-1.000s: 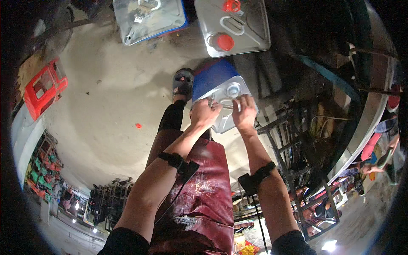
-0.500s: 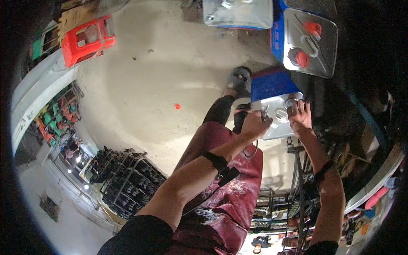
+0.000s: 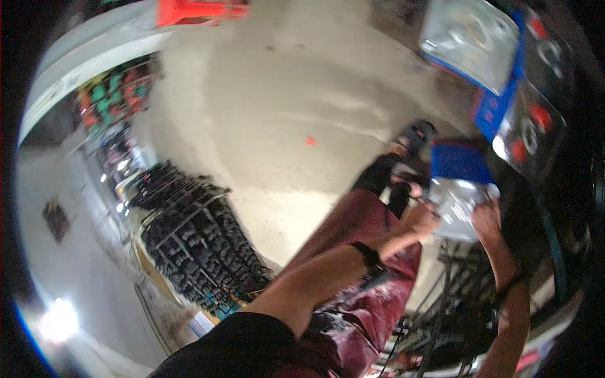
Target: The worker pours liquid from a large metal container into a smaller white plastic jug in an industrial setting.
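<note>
A square metal can [image 3: 455, 205] with a silver top and a blue side stands before my knees. My right hand [image 3: 486, 220] is closed on its right edge, fingers curled near the round opening there. At the can's left edge my left hand [image 3: 421, 220] is closed in a fist-like grip. Blur hides what lies inside it. A dark red apron [image 3: 359, 252] covers my lap below both hands. On the floor to the left lies a small red cap [image 3: 311, 141].
Silver-topped blue cans stand at the far right, one a pale-topped can [image 3: 469, 41], another a can with red caps [image 3: 529, 135]. A red plastic object [image 3: 198, 11] is at the far left. Racks of dark parts [image 3: 195, 242] stand at left.
The whole view has swung, so the scene sits differently in the picture and is blurred. Both hands stay at the same can; the right hand's fingers sit lower on its edge.
</note>
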Action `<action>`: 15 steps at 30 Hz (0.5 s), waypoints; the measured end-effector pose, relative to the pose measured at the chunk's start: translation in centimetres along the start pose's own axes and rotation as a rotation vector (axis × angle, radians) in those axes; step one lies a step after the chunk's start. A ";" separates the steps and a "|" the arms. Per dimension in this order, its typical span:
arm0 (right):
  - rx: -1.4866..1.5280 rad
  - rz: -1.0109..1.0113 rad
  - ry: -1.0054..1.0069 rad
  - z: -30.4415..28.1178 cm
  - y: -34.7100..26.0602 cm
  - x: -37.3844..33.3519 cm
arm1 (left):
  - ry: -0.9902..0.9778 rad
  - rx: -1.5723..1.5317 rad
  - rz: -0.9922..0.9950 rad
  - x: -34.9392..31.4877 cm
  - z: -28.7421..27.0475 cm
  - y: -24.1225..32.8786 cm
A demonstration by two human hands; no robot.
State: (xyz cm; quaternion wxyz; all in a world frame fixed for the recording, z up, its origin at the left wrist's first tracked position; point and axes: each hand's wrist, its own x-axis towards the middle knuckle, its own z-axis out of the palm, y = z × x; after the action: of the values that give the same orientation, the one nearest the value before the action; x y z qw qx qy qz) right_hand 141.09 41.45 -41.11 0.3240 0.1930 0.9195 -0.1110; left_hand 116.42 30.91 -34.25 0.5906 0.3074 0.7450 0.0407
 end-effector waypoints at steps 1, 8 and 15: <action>-0.014 0.020 0.078 0.5 0.0 -2.0 | -0.130 -0.143 0.075 -0.3 0.4 0.3; 0.292 0.060 0.016 3.6 1.8 -0.9 | 0.018 -0.159 -0.048 1.1 1.9 -0.6; 0.330 0.252 0.224 7.8 7.3 -8.5 | 0.086 -0.256 0.040 -0.8 2.1 6.1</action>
State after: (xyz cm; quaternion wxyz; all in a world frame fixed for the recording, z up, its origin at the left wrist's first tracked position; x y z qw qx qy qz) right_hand 154.61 43.08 -42.26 0.1953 0.3677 0.8877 -0.1964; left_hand 120.95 34.80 -31.62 0.5916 0.2425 0.7520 0.1603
